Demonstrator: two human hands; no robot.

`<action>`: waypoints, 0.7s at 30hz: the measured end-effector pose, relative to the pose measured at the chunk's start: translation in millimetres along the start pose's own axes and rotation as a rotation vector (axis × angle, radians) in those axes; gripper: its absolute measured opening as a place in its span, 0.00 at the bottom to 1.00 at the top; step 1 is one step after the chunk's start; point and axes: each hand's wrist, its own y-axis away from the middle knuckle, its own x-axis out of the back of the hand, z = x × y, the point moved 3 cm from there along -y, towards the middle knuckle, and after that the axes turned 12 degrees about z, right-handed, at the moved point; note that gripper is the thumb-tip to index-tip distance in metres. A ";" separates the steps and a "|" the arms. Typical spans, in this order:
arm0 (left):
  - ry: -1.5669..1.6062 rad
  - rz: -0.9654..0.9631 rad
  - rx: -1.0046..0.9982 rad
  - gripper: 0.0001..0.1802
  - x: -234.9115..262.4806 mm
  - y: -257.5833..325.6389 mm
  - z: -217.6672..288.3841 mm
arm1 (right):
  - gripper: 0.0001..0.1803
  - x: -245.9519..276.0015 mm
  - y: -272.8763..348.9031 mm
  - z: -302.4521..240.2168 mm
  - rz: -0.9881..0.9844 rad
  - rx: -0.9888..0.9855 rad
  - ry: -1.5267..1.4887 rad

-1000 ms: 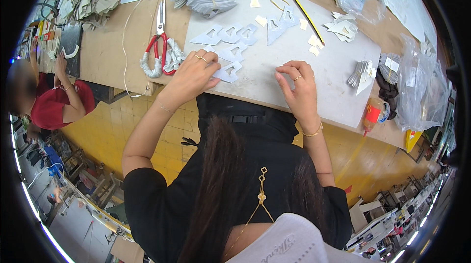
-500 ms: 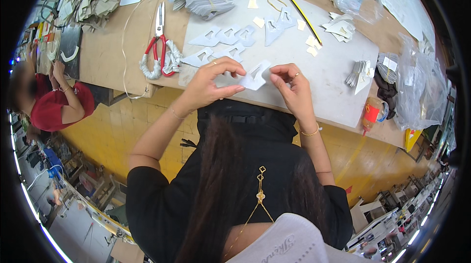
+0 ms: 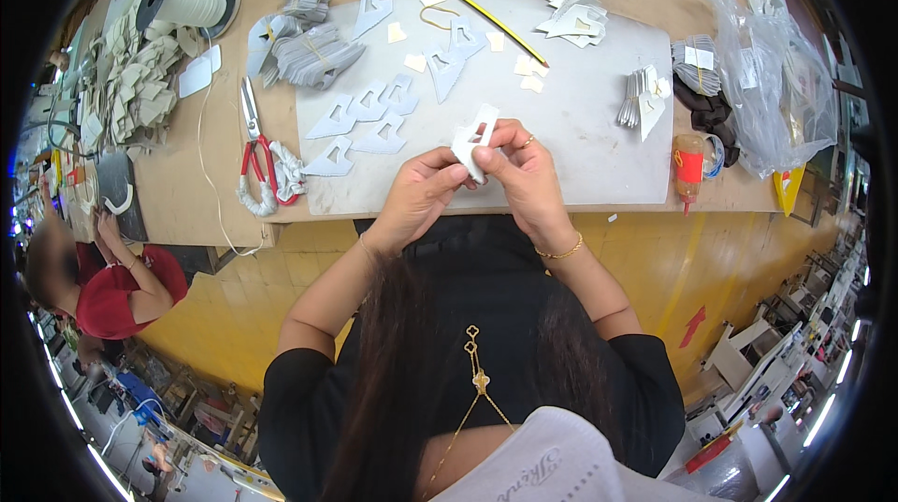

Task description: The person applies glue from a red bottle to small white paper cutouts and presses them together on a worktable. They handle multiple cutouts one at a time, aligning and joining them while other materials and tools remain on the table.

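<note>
Above the front edge of the table, both hands hold one small whitish cut piece (image 3: 478, 132) with an angular opening, tilted up off the surface. My right hand (image 3: 526, 173) pinches its right side, thumb across the front. At the lower left of the piece, the fingertips of my left hand (image 3: 423, 195) press together against it. Similar pale grey cut pieces (image 3: 382, 135) lie spread on the grey sheet (image 3: 571, 146), left of and beyond my hands. Small cream pieces (image 3: 396, 32) are scattered farther back, near a yellow pencil (image 3: 505, 29).
Red-handled scissors (image 3: 257, 151) lie at left, beside bundled grey pieces (image 3: 318, 55). At right are a fanned stack (image 3: 642, 101), a bottle with a red band (image 3: 688, 170) and clear plastic bags (image 3: 781, 100). A thread spool (image 3: 192, 6) stands far left; a person in red (image 3: 131, 291) works there.
My hands have drawn together around the piece, which now stands more upright. My right fingers, earlier at its right edge, now grip it. The whole view has shifted, bringing the spool into sight.
</note>
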 end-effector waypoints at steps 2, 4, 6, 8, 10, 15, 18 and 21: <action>-0.265 0.034 -0.096 0.13 -4.2 -6.0 4.3 | 0.07 11.8 -7.5 -4.3 0.084 0.047 -0.007; -0.623 0.060 -0.260 0.11 -8.0 -13.6 15.3 | 0.08 29.7 -17.8 -12.6 0.160 0.075 0.053; -1.055 0.079 -0.498 0.12 -11.6 -29.3 31.2 | 0.08 47.3 -24.2 -21.7 0.230 0.104 0.043; -1.302 0.159 -0.786 0.11 -19.2 -49.7 43.0 | 0.10 60.9 -30.7 -29.2 0.330 0.163 0.131; -1.518 0.217 -1.051 0.10 -23.1 -70.9 56.9 | 0.11 69.7 -36.5 -35.7 0.363 0.199 0.164; -1.493 0.493 -1.094 0.12 0.8 -139.8 120.4 | 0.16 77.8 -38.7 -41.5 0.441 0.249 0.263; -1.631 0.580 -1.002 0.13 20.0 -168.0 158.7 | 0.25 72.9 -36.8 -41.1 0.362 0.303 0.249; -1.707 0.478 -0.966 0.14 31.1 -180.3 173.9 | 0.33 68.0 -37.5 -40.5 0.321 0.299 0.295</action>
